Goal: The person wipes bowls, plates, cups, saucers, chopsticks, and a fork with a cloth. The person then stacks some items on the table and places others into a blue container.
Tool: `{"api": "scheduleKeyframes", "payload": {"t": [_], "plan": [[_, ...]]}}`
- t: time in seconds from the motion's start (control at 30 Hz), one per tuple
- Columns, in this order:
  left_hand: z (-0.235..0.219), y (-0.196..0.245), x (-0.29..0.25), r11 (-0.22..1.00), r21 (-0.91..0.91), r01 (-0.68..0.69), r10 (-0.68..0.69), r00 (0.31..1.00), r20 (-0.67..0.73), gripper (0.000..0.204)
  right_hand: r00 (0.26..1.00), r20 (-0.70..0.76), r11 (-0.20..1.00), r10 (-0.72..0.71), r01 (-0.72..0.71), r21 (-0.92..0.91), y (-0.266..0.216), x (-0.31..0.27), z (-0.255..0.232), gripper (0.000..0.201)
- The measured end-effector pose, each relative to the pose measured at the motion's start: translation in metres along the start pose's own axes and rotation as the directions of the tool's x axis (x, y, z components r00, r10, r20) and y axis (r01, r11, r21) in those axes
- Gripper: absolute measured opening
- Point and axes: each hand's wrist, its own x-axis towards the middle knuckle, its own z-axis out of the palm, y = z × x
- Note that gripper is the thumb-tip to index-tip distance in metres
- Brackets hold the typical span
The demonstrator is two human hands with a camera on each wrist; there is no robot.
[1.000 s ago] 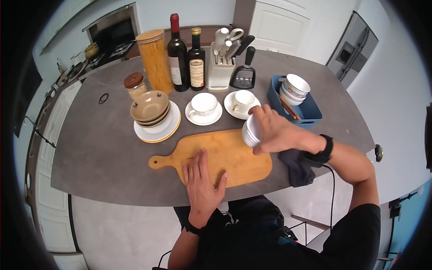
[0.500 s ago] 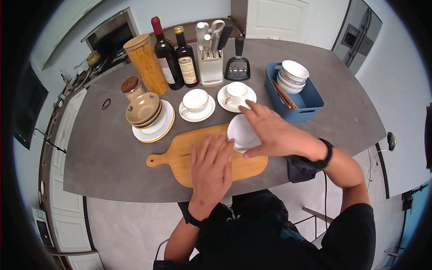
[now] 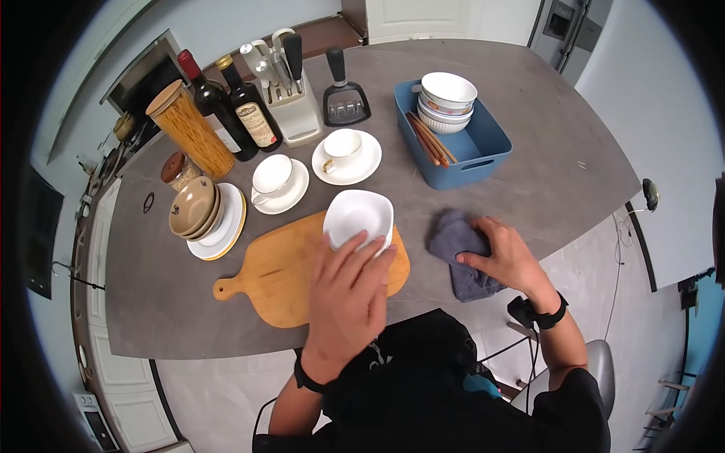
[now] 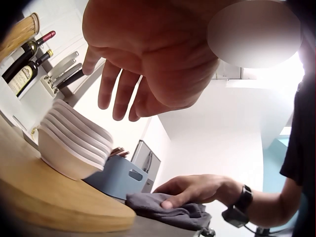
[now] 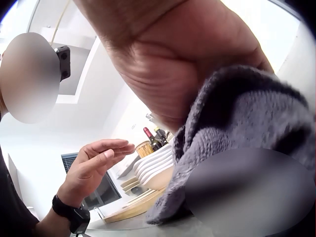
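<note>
A stack of several white square bowls [image 3: 358,214] stands on the right part of the wooden cutting board [image 3: 283,283]. My left hand [image 3: 349,291] hovers above the board with its fingers extended, overlapping the bowls' near rim in the head view. From the left wrist, a gap shows between those fingers [image 4: 118,94] and the bowl stack [image 4: 74,140]. To the right of the board, my right hand [image 3: 507,257] grips a grey cloth [image 3: 462,245], its thumb on top. The cloth [image 5: 261,116] bunches up against the palm in the right wrist view.
A blue bin [image 3: 453,175] with bowls and chopsticks stands behind the cloth. Two cups on saucers [image 3: 347,155] sit behind the board. Brown bowls [image 3: 192,208] on plates stand at left. Bottles [image 3: 253,113], a pasta jar [image 3: 192,132] and a knife block [image 3: 294,113] line the back.
My right hand has set the white bowls on the board, let go and moved right to grip the cloth. My left hand has lifted from the board toward the bowls. The head view has shifted.
</note>
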Motion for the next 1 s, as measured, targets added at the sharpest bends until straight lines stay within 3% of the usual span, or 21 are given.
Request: {"api": "scheduleKeyframes", "payload": {"t": [0.07,0.1,0.13,0.17,0.2,0.27,0.3,0.37,0.4,0.43,0.47,0.5,0.6,0.67,0.7,0.73,0.8,0.83,0.87,0.93,1.0], "plan": [[0.007,0.01,-0.003,0.998,-0.057,0.011,-0.012,1.0,-0.009,0.032,0.977,0.153,0.985,0.147,-0.159,0.069,-0.003,0.003,-0.003,0.052],[0.012,0.013,-0.005,0.984,-0.173,0.05,-0.053,0.999,-0.013,0.032,0.977,0.161,0.986,0.14,-0.153,0.069,-0.002,0.003,-0.003,0.052],[0.017,0.015,-0.008,0.954,-0.287,0.088,-0.095,0.995,-0.013,0.033,0.959,0.23,0.879,0.168,-0.251,0.406,-0.001,-0.001,-0.003,0.048],[0.022,0.015,-0.012,0.928,-0.358,0.106,-0.118,0.993,-0.011,0.035,0.936,0.306,0.651,0.172,-0.341,0.679,0.0,-0.005,-0.002,0.045],[0.023,0.016,-0.014,0.928,-0.355,0.115,-0.128,0.992,-0.012,0.035,0.934,0.315,0.651,0.167,-0.345,0.676,-0.002,-0.009,-0.001,0.045],[0.026,0.018,-0.019,0.743,-0.619,0.254,-0.279,0.958,0.058,0.041,0.936,0.346,0.249,-0.065,-0.32,0.914,-0.007,-0.019,0.002,0.046],[0.025,0.023,-0.019,0.742,-0.618,0.26,-0.285,0.957,0.059,0.041,0.923,0.345,0.109,-0.172,-0.33,0.938,-0.007,-0.024,0.009,0.056],[0.018,0.033,-0.019,0.36,-0.867,0.345,-0.395,0.898,0.194,0.044,0.917,0.347,0.032,-0.197,-0.348,0.937,-0.024,-0.03,0.021,0.059],[0.018,0.029,-0.023,0.361,-0.866,0.347,-0.402,0.896,0.191,0.044,0.913,0.343,-0.044,-0.222,-0.361,0.932,-0.032,-0.032,0.028,0.062],[0.018,0.024,-0.028,0.259,-0.887,0.383,-0.337,0.896,0.289,0.045,0.897,0.338,-0.095,-0.284,-0.377,0.921,-0.035,-0.034,0.038,0.062],[0.017,0.021,-0.032,0.157,-0.893,0.422,-0.26,0.89,0.375,0.046,0.894,0.341,-0.094,-0.291,-0.382,0.919,-0.039,-0.036,0.048,0.062],[0.019,0.028,-0.032,0.066,-0.909,0.412,-0.356,0.861,0.364,0.04,0.907,0.368,-0.119,-0.204,-0.396,0.91,-0.044,-0.04,0.058,0.061],[0.018,0.021,-0.035,0.205,-0.847,0.49,-0.492,0.8,0.344,0.029,0.905,0.419,-0.055,-0.07,-0.423,0.904,-0.065,-0.057,0.079,0.063],[0.015,0.018,-0.037,0.255,-0.823,0.508,-0.539,0.781,0.315,0.027,0.915,0.4,-0.348,0.058,-0.357,0.867,-0.086,-0.065,0.084,0.069],[0.014,0.018,-0.039,0.299,-0.796,0.527,-0.578,0.764,0.288,0.024,0.946,0.319,-0.254,-0.062,-0.324,0.911,-0.088,-0.068,0.084,0.083],[0.012,0.017,-0.04,0.298,-0.796,0.527,-0.58,0.762,0.288,0.024,0.945,0.321,-0.253,-0.062,-0.326,0.911,-0.087,-0.068,0.086,0.083],[0.01,0.018,-0.04,0.4,-0.774,0.492,-0.564,0.797,0.215,0.024,0.991,0.009,0.234,-0.133,0.023,0.972,-0.083,-0.069,0.088,0.081],[0.009,0.019,-0.041,0.399,-0.775,0.49,-0.56,0.8,0.217,0.024,0.997,-0.034,0.317,-0.074,0.056,0.947,-0.088,-0.067,0.084,0.063],[0.008,0.019,-0.041,0.396,-0.786,0.475,-0.54,0.813,0.219,0.025,0.997,-0.039,0.321,-0.072,0.061,0.945,-0.089,-0.064,0.078,0.063],[0.005,0.019,-0.041,0.398,-0.798,0.453,-0.514,0.83,0.215,0.025,0.999,0.032,0.48,-0.022,-0.017,0.877,-0.088,-0.057,0.065,0.036],[0.001,0.017,-0.041,0.258,-0.858,0.444,-0.467,0.835,0.291,0.026,0.996,-0.034,0.455,0.081,-0.006,0.89,-0.099,-0.053,0.056,0.021]]}}
